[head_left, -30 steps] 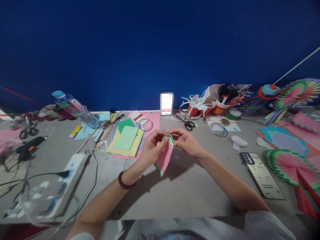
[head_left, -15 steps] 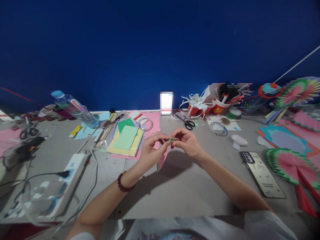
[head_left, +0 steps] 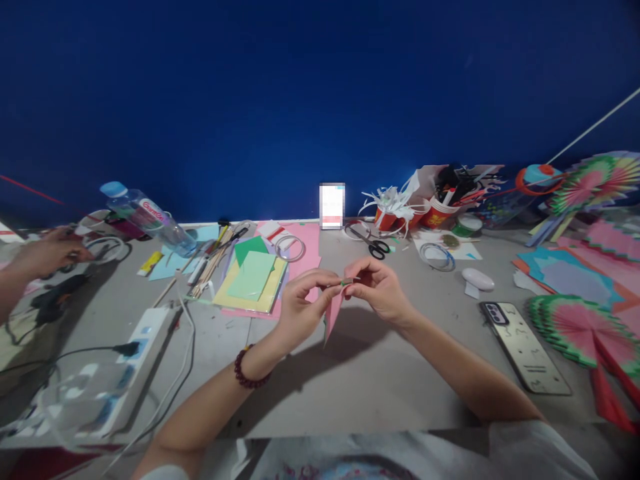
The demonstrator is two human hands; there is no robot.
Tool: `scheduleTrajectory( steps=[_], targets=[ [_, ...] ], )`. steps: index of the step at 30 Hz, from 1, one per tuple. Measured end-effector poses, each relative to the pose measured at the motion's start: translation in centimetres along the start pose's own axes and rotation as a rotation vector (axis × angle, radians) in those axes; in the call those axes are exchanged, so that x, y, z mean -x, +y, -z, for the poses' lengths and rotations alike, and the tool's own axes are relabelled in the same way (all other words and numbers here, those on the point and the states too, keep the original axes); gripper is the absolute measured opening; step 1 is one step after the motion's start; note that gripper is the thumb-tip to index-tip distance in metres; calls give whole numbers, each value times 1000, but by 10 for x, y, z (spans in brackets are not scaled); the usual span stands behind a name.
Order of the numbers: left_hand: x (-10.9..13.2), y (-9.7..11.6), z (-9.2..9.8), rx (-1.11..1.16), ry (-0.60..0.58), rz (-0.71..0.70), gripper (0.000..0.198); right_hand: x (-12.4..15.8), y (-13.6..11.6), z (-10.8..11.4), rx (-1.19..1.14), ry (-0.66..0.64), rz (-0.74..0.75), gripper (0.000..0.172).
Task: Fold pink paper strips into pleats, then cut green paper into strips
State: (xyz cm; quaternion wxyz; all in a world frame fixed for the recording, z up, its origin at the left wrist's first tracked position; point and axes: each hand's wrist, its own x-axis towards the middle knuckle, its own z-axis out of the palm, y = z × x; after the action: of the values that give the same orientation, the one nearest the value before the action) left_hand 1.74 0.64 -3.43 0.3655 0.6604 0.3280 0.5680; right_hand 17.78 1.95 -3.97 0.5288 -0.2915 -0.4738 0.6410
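Observation:
A pink sheet of paper with green along its edge [head_left: 333, 316] hangs from between my two hands above the grey table [head_left: 345, 393]. The thumb and fingers of my left hand [head_left: 305, 300] pinch its upper end. My right hand [head_left: 379, 291] pinches the same end from the right, its fingertips almost touching the left ones. A narrow strip of green shows between the fingertips. The rest of that upper end is hidden by my fingers.
Coloured paper [head_left: 253, 275], black-handled scissors [head_left: 379, 249], a phone [head_left: 525, 350] and a watermelon-coloured paper fan [head_left: 585, 327] lie around my hands. At left are a power strip [head_left: 137, 370], a water bottle [head_left: 155, 217] and another person's hand [head_left: 53, 252]. Paper cups [head_left: 440, 212] hold tools.
Another person's hand has come in at the far left, over the scissors and cable there. The hanging end of my pink paper has swung slightly right; both my hands keep their pinch.

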Motion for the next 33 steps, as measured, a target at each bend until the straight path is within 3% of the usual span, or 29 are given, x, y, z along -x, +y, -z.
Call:
scheduleTrajectory(
  steps=[23,33],
  targets=[
    [7,8,-1,-50,16,-178,13,5,-3,-1,-50,-56,38,25],
    [3,11,4,-7,-59,-177,13,8,-10,1,-5,-137,62,21]
  ],
)
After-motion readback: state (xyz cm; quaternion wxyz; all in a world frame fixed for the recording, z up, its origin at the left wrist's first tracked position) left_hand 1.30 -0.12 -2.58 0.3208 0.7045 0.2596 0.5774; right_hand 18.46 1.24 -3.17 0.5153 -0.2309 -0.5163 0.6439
